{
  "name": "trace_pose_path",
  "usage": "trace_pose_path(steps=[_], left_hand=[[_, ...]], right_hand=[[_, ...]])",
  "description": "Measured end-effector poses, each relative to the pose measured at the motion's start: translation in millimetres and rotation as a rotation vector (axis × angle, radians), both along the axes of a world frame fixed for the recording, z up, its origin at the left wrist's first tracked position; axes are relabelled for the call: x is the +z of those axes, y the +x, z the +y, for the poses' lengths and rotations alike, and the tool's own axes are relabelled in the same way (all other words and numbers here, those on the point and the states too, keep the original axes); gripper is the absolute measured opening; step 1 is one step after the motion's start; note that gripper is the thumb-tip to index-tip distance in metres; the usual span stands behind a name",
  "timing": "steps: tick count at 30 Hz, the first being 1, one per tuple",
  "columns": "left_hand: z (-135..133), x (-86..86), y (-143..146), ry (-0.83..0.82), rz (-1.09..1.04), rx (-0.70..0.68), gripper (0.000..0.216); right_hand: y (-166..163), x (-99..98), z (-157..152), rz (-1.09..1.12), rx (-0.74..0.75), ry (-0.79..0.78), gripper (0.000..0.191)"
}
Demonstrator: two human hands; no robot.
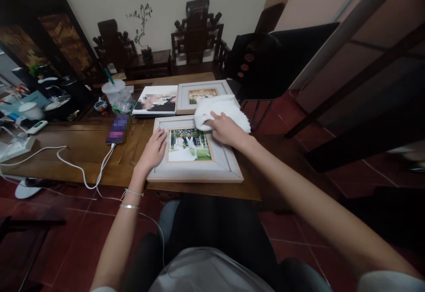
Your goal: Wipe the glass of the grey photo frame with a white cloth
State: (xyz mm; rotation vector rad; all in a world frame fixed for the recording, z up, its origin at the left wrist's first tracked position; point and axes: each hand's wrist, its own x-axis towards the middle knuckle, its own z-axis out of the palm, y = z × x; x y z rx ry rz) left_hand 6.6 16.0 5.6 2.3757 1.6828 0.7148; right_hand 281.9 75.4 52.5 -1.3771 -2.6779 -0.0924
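A grey-white picture frame [229,168] with a wedding photo lies flat on the wooden table [83,150] in front of me. My left hand [153,149] rests flat on the frame's left border, fingers stretched out. My right hand [226,129] presses on a white cloth [221,108] at the frame's upper right corner, fingers bent over the cloth. The cloth also drapes over the corner of a second grey frame [186,99] lying behind the first.
A canvas photo print [156,100] lies left of the second frame. A phone [117,129] with a white charging cable [79,168], a plastic cup with straw [113,90] and small clutter sit at the left. A black chair [265,66] stands at the table's right end.
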Motion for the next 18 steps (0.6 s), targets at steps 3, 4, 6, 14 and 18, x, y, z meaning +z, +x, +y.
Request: trace_pose_path(steps=[3, 4, 6, 14, 18], left_hand=[[1.3, -0.4, -0.3, 0.007, -0.008, -0.001, 0.044], [1.7, -0.6, -0.3, 0.009, -0.01, -0.005, 0.043], [2.6, -0.9, -0.3, 0.011, -0.011, -0.011, 0.043], [6.0, -2.5, -1.6, 0.005, -0.019, -0.009, 0.04], [4.3, 0.1, -1.0, -0.004, -0.025, -0.02, 0.041]], right_hand=[[-0.2, -1.7, -25.8, -0.069, 0.079, 0.006, 0.052], [2.4, -1.2, -40.2, -0.081, 0.101, -0.015, 0.05], [10.3, 3.0, -73.5, -0.079, 0.146, -0.09, 0.049], [14.5, 35.5, -133.1, 0.08, 0.316, -0.432, 0.058], [-3.4, 22.3, -75.4, 0.045, 0.16, -0.179, 0.068]])
